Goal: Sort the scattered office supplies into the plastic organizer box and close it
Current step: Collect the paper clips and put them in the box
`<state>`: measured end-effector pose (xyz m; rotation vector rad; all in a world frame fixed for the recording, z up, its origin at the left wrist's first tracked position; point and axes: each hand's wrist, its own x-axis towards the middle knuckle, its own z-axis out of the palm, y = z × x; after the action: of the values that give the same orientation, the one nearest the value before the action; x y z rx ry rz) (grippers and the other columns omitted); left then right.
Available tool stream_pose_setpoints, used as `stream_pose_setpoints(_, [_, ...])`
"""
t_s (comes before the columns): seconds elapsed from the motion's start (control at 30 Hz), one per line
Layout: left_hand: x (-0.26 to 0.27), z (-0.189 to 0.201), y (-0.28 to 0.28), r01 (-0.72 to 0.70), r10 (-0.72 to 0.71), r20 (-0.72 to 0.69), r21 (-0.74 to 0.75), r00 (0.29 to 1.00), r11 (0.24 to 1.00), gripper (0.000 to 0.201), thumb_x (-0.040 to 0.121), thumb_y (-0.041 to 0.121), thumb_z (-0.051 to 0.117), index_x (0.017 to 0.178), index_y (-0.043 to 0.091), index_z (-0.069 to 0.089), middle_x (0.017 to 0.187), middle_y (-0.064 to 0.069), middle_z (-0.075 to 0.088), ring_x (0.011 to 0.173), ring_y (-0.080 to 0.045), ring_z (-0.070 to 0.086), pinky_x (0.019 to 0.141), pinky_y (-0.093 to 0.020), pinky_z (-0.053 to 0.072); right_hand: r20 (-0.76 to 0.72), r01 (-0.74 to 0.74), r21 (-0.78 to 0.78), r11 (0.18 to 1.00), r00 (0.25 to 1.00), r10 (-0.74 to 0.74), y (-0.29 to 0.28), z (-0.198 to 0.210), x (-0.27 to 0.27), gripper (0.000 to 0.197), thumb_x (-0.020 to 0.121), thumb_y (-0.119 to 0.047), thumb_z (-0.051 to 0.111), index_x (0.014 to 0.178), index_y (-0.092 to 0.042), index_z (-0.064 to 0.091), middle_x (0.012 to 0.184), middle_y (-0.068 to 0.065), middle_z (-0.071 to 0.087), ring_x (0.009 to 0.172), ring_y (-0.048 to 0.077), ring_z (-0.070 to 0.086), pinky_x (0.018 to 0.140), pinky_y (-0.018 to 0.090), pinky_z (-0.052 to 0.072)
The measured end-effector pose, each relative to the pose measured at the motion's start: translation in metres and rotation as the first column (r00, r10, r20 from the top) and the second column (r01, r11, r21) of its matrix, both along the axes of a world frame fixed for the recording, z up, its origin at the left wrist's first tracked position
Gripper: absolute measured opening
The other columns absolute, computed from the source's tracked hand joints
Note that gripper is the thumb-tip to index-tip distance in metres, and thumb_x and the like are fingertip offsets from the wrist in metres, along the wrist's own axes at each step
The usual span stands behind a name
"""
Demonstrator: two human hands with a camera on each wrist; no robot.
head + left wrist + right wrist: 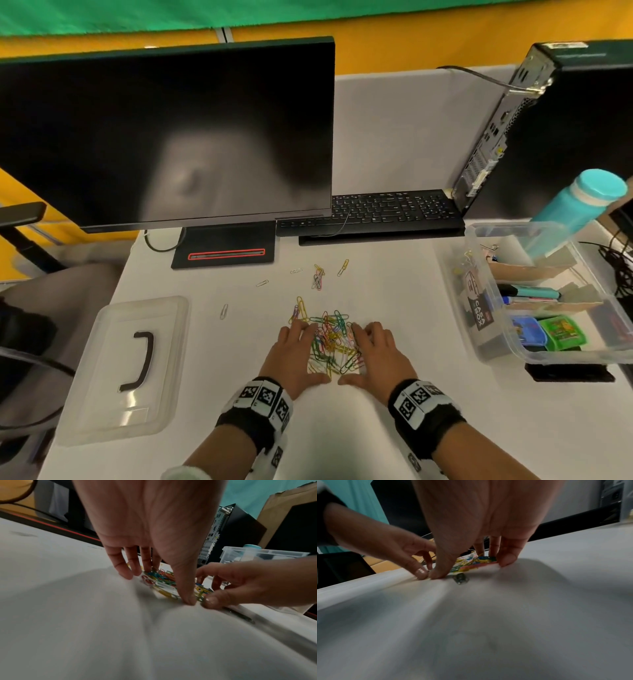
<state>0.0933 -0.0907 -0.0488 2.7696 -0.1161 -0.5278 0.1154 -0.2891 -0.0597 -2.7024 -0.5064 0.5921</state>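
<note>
A heap of coloured paper clips (334, 342) lies on the white desk near me. My left hand (294, 353) and right hand (373, 353) flank it, fingers extended onto the desk, thumbs nearly touching on the near side. The left wrist view shows my left hand (180, 574) with fingertips down beside the clips (161, 577). The right wrist view shows my right hand (505, 547) at the clips (471, 562). Neither hand holds a clip. Several loose clips (318, 275) lie farther back. The clear organizer box (459, 294) stands open at right, its lid (133, 366) at left.
A monitor (164, 137), keyboard (376, 209) and PC tower (548, 130) line the back of the desk. A teal bottle (582, 205) stands behind the box, which holds markers and small blue and green items between cardboard dividers. A small dark blurred object (460, 578) lies by my right thumb.
</note>
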Motion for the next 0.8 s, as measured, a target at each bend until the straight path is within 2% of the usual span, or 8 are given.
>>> stream_pose_setpoints(0.1, [0.005, -0.001, -0.002, -0.015, 0.021, 0.075, -0.079, 0.997, 0.997, 0.060, 0.085, 0.042, 0.061, 0.136, 0.021, 0.038, 0.134, 0.002, 0.037, 0.122, -0.020, 0.035, 0.097, -0.032, 0.042, 0.058, 0.017, 0.014, 1.000, 0.998, -0.018, 0.013, -0.004, 0.000, 0.067, 0.083, -0.049, 0.060, 0.138, -0.017, 0.039, 0.128, 0.009, 0.039, 0.116, 0.027, 0.040, 0.080, 0.039, 0.052])
stream_pose_setpoints(0.17, [0.008, -0.001, 0.000, -0.012, 0.022, 0.109, -0.093, 0.994, 0.996, 0.041, 0.090, 0.036, 0.055, 0.127, 0.021, 0.047, 0.126, 0.002, 0.043, 0.116, -0.019, 0.041, 0.089, -0.030, 0.044, 0.109, 0.034, 0.030, 0.999, 0.993, -0.037, 0.015, -0.009, 0.000, 0.044, 0.086, -0.033, 0.062, 0.125, -0.015, 0.051, 0.120, 0.011, 0.048, 0.106, 0.031, 0.050, 0.063, 0.038, 0.054])
stream_pose_setpoints(0.2, [0.009, -0.001, 0.002, -0.005, 0.016, 0.113, -0.090, 0.993, 0.996, 0.036, 0.091, 0.035, 0.054, 0.123, 0.020, 0.049, 0.124, 0.002, 0.045, 0.113, -0.018, 0.042, 0.086, -0.029, 0.044, 0.124, 0.043, 0.028, 0.999, 0.991, -0.046, 0.015, -0.011, 0.000, 0.038, 0.086, -0.026, 0.061, 0.121, -0.015, 0.053, 0.118, 0.011, 0.048, 0.104, 0.031, 0.051, 0.059, 0.037, 0.052])
stream_pose_setpoints(0.27, [0.011, -0.001, 0.004, 0.013, -0.004, 0.105, -0.084, 0.994, 0.996, 0.033, 0.092, 0.033, 0.053, 0.121, 0.019, 0.051, 0.121, 0.001, 0.047, 0.110, -0.018, 0.045, 0.084, -0.028, 0.043, 0.111, 0.042, -0.008, 0.999, 0.993, -0.041, 0.015, -0.012, 0.003, 0.038, 0.088, -0.015, 0.056, 0.125, -0.016, 0.048, 0.124, 0.009, 0.043, 0.110, 0.029, 0.046, 0.063, 0.036, 0.050])
stream_pose_setpoints(0.33, [0.015, 0.001, 0.005, 0.020, -0.012, 0.092, -0.080, 0.996, 0.997, 0.032, 0.092, 0.034, 0.054, 0.119, 0.018, 0.051, 0.120, 0.000, 0.049, 0.108, -0.017, 0.048, 0.082, -0.028, 0.043, 0.092, 0.039, -0.021, 0.999, 0.995, -0.037, 0.014, -0.010, 0.006, 0.039, 0.090, -0.011, 0.052, 0.128, -0.016, 0.046, 0.128, 0.007, 0.040, 0.112, 0.026, 0.041, 0.068, 0.036, 0.048])
stream_pose_setpoints(0.57, [0.027, 0.003, 0.008, 0.016, -0.012, 0.063, -0.056, 0.998, 0.998, 0.031, 0.084, 0.037, 0.064, 0.105, 0.016, 0.053, 0.113, 0.003, 0.046, 0.102, -0.017, 0.044, 0.076, -0.029, 0.043, 0.076, 0.080, 0.015, 0.997, 0.994, -0.081, 0.011, -0.005, 0.011, 0.029, 0.090, -0.002, 0.046, 0.117, -0.012, 0.051, 0.121, 0.006, 0.046, 0.102, 0.025, 0.045, 0.075, 0.033, 0.043])
stream_pose_setpoints(0.7, [0.029, 0.004, 0.009, -0.063, 0.063, -0.006, -0.194, 0.998, 0.979, 0.023, 0.082, 0.029, 0.069, 0.088, 0.018, 0.049, 0.085, 0.006, 0.048, 0.080, -0.014, 0.045, 0.065, -0.025, 0.035, 0.020, 0.117, 0.023, 0.993, 0.993, -0.117, 0.012, -0.002, 0.016, 0.027, 0.092, -0.006, 0.046, 0.118, -0.010, 0.049, 0.121, 0.007, 0.046, 0.105, 0.025, 0.048, 0.078, 0.029, 0.039])
stream_pose_setpoints(0.8, [0.027, 0.002, 0.010, -0.174, 0.155, -0.085, -0.301, 0.984, 0.938, 0.026, 0.077, 0.027, 0.074, 0.080, 0.021, 0.048, 0.072, 0.008, 0.051, 0.070, -0.014, 0.049, 0.065, -0.027, 0.042, -0.015, 0.133, 0.013, 0.991, 0.991, -0.133, 0.014, 0.001, 0.020, 0.026, 0.092, -0.008, 0.047, 0.118, -0.010, 0.048, 0.119, 0.009, 0.047, 0.104, 0.026, 0.051, 0.079, 0.030, 0.041])
